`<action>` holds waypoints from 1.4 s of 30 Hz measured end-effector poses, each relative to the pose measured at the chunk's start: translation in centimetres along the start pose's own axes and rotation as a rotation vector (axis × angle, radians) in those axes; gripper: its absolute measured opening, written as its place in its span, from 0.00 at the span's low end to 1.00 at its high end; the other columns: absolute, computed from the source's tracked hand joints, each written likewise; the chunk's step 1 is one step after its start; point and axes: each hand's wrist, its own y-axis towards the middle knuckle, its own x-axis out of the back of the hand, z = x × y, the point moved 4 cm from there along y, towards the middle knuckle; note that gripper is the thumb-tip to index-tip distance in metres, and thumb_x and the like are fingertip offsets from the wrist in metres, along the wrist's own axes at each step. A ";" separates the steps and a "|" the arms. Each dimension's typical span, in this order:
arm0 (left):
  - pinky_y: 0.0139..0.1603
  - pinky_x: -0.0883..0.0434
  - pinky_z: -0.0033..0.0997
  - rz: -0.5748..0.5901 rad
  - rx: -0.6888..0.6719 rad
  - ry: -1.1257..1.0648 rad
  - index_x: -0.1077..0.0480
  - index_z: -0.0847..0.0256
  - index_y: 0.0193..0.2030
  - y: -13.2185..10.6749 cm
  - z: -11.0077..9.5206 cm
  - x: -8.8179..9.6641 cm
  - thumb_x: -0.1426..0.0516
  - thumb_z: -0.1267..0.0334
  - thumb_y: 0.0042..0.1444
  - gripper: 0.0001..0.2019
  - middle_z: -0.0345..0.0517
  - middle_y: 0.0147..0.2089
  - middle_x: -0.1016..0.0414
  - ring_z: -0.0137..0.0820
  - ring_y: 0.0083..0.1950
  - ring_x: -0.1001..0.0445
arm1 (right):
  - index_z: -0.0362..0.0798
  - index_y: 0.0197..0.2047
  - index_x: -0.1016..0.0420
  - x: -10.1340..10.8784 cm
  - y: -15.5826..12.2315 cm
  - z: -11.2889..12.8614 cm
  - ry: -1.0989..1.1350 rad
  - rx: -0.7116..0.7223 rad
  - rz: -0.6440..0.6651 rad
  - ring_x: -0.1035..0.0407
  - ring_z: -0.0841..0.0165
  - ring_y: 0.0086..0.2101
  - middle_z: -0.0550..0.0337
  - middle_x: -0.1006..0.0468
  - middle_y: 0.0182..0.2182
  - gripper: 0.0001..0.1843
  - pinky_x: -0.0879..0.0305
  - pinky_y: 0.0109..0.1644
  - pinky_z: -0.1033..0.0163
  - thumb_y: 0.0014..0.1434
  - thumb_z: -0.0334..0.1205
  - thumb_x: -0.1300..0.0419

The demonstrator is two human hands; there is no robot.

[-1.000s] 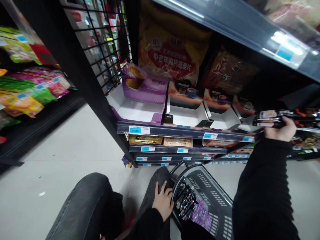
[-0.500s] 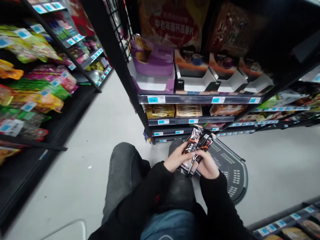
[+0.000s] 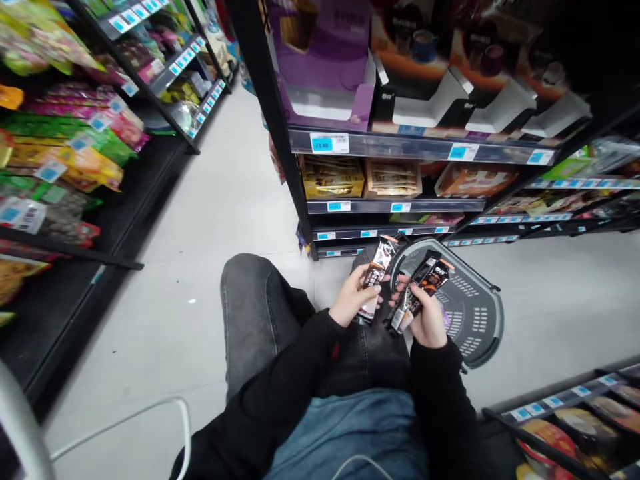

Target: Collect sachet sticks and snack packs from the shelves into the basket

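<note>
My left hand [image 3: 354, 299] is closed round a narrow, shiny dark-brown stick sachet [image 3: 381, 259], thumb pressed on its front. In my right hand [image 3: 431, 321] are more dark stick sachets [image 3: 429, 275] with orange and pale printing, overlapping and fanned a little, so their exact number is unclear. The two hands are a short way apart above my knee. Beneath and beyond them a grey shopping basket [image 3: 477, 283] with slotted sides rests on the floor, partly covered by the right hand and its sachets.
Ahead stands a black shelf rack with open display boxes: a purple one [image 3: 327, 73] and orange-black ones [image 3: 425, 80] picturing cups. Lower, small cartons [image 3: 333, 179] hold packets. Bagged snacks [image 3: 75, 153] fill the left shelves. A white cable [image 3: 150, 407] crosses the lower left.
My hands have drawn apart, splitting the sachets that were held together between them: one side in the left hand, the others in the right. The view has tipped lower.
</note>
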 end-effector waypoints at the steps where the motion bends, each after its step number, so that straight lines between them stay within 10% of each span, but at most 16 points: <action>1: 0.25 0.30 0.28 0.010 0.015 0.043 0.41 0.61 0.55 -0.1 -0.1 0.1 0.37 0.57 0.45 0.31 0.53 0.50 0.26 0.24 0.24 0.29 | 0.44 0.37 0.25 0.1 0.1 0.1 -0.016 0.022 -0.003 0.30 0.71 0.24 0.62 0.25 0.26 0.15 0.30 0.28 0.65 0.45 0.41 0.34; 16: 0.15 0.36 0.22 0.137 0.163 0.487 0.34 0.63 0.39 -2.1 -0.1 -1.1 0.41 0.59 0.49 0.13 0.41 0.24 0.27 0.26 0.18 0.31 | 0.44 0.24 0.28 -0.8 1.7 5.5 -0.207 0.592 -0.276 0.31 0.73 0.26 0.66 0.26 0.23 0.10 0.32 0.35 0.65 0.37 0.32 0.31; 24: 0.29 0.28 0.30 0.088 -0.074 0.304 0.48 0.55 0.63 -1.7 -0.1 -1.1 0.49 0.53 0.59 0.26 0.46 0.43 0.26 0.27 0.27 0.28 | 0.51 0.36 0.32 -1.9 1.7 5.5 -0.059 0.160 0.151 0.38 0.77 0.19 0.68 0.28 0.29 0.13 0.34 0.24 0.66 0.47 0.44 0.37; 29: 0.60 0.37 0.39 -0.063 -0.363 0.730 0.34 0.56 0.53 -1.8 -1.8 -0.6 0.51 0.62 0.60 0.15 0.48 0.54 0.37 0.35 0.55 0.34 | 0.50 0.31 0.33 -2.1 1.0 2.2 0.052 0.069 0.211 0.31 0.71 0.26 0.67 0.31 0.25 0.17 0.29 0.29 0.63 0.46 0.53 0.36; 37: 0.37 0.29 0.34 -0.182 -0.192 0.901 0.36 0.60 0.38 -2.4 -1.4 -0.9 0.39 0.48 0.47 0.20 0.45 0.48 0.42 0.23 0.30 0.35 | 0.45 0.30 0.26 -2.8 0.9 -1.2 -0.088 0.131 0.148 0.28 0.66 0.34 0.58 0.24 0.29 0.17 0.29 0.44 0.58 0.50 0.52 0.35; 42: 0.33 0.30 0.28 -0.055 -0.194 0.733 0.40 0.62 0.31 -1.6 -0.7 -0.7 0.41 0.51 0.50 0.16 0.43 0.43 0.43 0.21 0.30 0.37 | 0.46 0.43 0.27 -3.3 0.9 -1.2 -0.173 0.256 0.105 0.28 0.64 0.42 0.55 0.22 0.41 0.20 0.32 0.50 0.57 0.51 0.50 0.36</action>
